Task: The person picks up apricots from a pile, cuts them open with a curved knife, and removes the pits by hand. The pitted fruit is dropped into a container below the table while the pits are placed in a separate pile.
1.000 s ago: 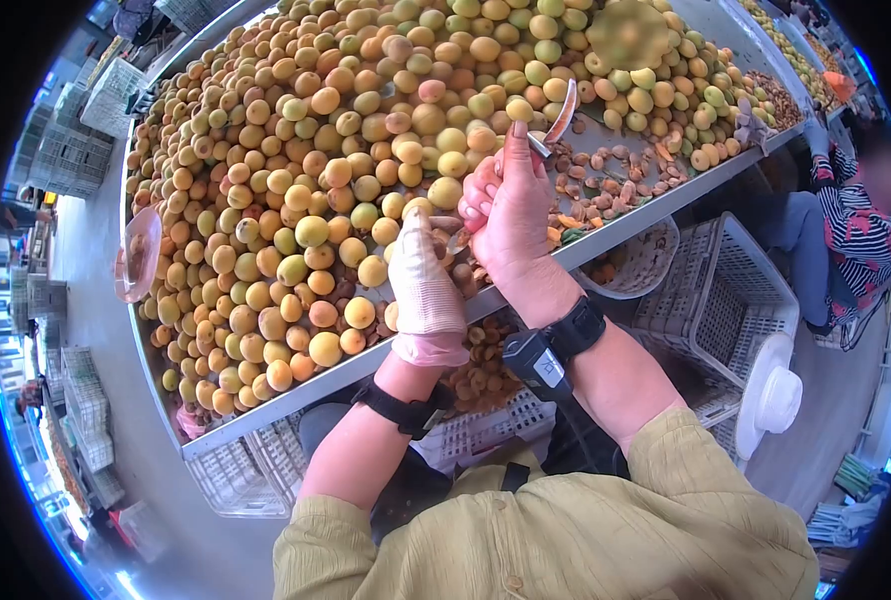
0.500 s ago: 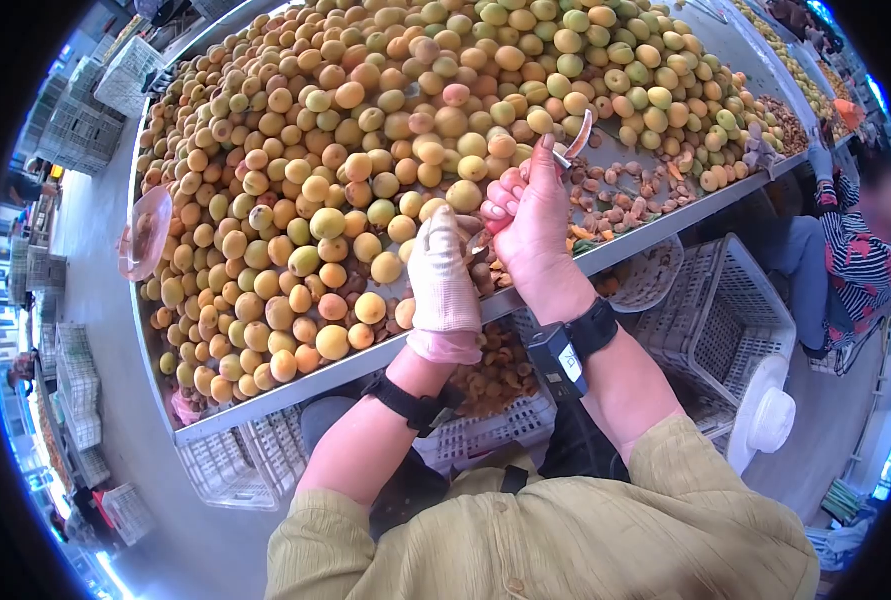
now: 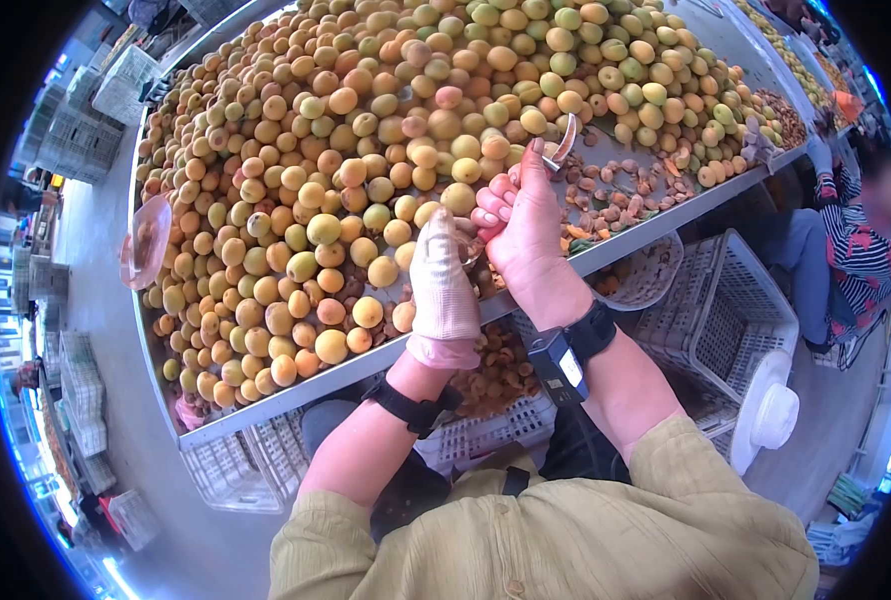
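My right hand (image 3: 526, 222), bare, is closed around a curved metal tool (image 3: 565, 146), whose bent end sticks out past the thumb. My left hand (image 3: 443, 280) wears a pale knit glove and is curled close against the right fingers. Whatever lies between the hands is mostly hidden, so I cannot make out what the left fingers hold. Both hands are above the near edge of a metal table (image 3: 311, 392). Yellow-orange apricots (image 3: 332, 345) are heaped beyond and left of them. Loose brown pits (image 3: 621, 190) are scattered right of my right hand.
Below the table edge stand a crate with apricot pieces (image 3: 496, 375), a white basket (image 3: 646, 275) and a grey crate (image 3: 736, 320) with a white hat (image 3: 769, 414) beside it. A clear plastic container (image 3: 147, 242) hangs at the left rim. A person (image 3: 851, 240) sits at far right.
The view has shifted slightly. My hands stay together near the table edge, and the right one still grips the curved tool, with its bent end turned a little.
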`<state>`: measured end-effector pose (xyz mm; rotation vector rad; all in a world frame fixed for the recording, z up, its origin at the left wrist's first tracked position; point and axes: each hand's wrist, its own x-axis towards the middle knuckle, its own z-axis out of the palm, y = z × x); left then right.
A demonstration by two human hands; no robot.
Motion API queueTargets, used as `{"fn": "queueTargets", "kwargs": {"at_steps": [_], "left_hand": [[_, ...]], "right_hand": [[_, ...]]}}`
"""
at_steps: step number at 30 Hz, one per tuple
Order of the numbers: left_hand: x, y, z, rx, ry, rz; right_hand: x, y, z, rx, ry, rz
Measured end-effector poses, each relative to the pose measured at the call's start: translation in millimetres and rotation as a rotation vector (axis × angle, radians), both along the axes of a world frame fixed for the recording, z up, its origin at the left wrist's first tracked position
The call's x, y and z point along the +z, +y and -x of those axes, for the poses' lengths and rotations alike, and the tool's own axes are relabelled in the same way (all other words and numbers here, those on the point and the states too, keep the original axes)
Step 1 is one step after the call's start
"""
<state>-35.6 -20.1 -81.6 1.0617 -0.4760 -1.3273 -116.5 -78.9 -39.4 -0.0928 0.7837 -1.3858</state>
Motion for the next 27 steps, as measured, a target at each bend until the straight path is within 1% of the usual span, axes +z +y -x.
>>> {"fn": "queueTargets", "kwargs": {"at_steps": [2, 3, 4, 5, 7, 9, 10, 11, 13, 14, 15, 17, 19, 20, 21, 23, 24, 25, 26, 27], "left_hand": [[0.8, -0.1, 0.6, -0.003, -0.036, 0.011], [6.7, 0.2, 1.5, -0.019, 0.081, -0.034], [12.2, 1.1, 3.1, -0.034, 0.199, -0.080], [17.7, 1.6, 4.7, -0.034, 0.200, -0.081], [27.4, -0.7, 4.5, -0.064, 0.287, -0.129], [29.4, -3.0, 2.8, -0.061, 0.246, -0.164], [35.0, -3.9, 1.3, -0.094, 0.264, -0.237], [37.8, -4.7, -0.5, -0.124, 0.282, -0.313], [32.7, -9.6, -5.0, -0.114, 0.279, -0.314], [32.4, -9.8, -10.9, -0.143, 0.310, -0.330], [32.2, -11.8, -15.4, -0.174, 0.341, -0.343], [32.9, -14.1, -20.9, -0.145, 0.330, -0.339], [42.2, -15.4, -26.4, -0.188, 0.297, -0.344], [44.7, -16.8, -26.3, -0.173, 0.229, -0.374], [43.0, -16.5, -26.3, -0.196, 0.166, -0.336], [46.5, -9.8, -22.7, -0.158, 0.058, -0.339], [48.8, -10.0, -20.4, -0.160, 0.097, -0.308], [45.6, -9.5, -25.3, -0.263, 0.233, -0.225], [43.7, -8.2, -24.9, -0.292, 0.254, -0.202], [43.1, -5.6, -24.8, -0.320, 0.274, -0.179]], "right_hand": [[-1.4, -1.9, 2.9, -0.013, -0.115, -0.085], [-5.2, -4.1, 4.0, -0.014, -0.115, -0.085], [-10.5, -6.2, 5.5, -0.011, -0.171, -0.089], [-14.4, -7.2, 6.9, -0.007, -0.226, -0.092], [-13.4, -9.5, 6.3, -0.028, -0.235, -0.110], [-8.9, -13.2, 6.1, -0.097, -0.269, -0.122], [-4.1, -13.1, 6.8, -0.112, -0.176, -0.046], [0.4, -13.3, 8.0, -0.110, -0.177, -0.050], [6.2, -18.7, 15.7, -0.067, 0.137, 0.222], [6.2, -18.6, 18.7, -0.034, 0.223, 0.251], [10.0, -17.0, 21.0, 0.074, 0.337, 0.271], [11.0, -11.3, 27.9, 0.434, 0.505, 0.327], [10.9, -3.0, 16.2, 0.565, 0.744, 0.502], [4.4, -2.8, 17.2, 0.659, 1.076, 0.530], [-4.8, 1.6, 13.2, 0.637, 1.145, 0.627], [-4.9, 3.7, 12.5, 0.577, 1.277, 0.629], [-4.7, 3.0, 14.6, 0.559, 1.293, 0.618], [-4.5, 2.3, 17.6, 0.529, 1.247, 0.537], [-4.6, -0.2, 21.1, 0.497, 1.199, 0.463], [-9.9, -3.1, 24.7, 0.476, 1.210, 0.460]]}}
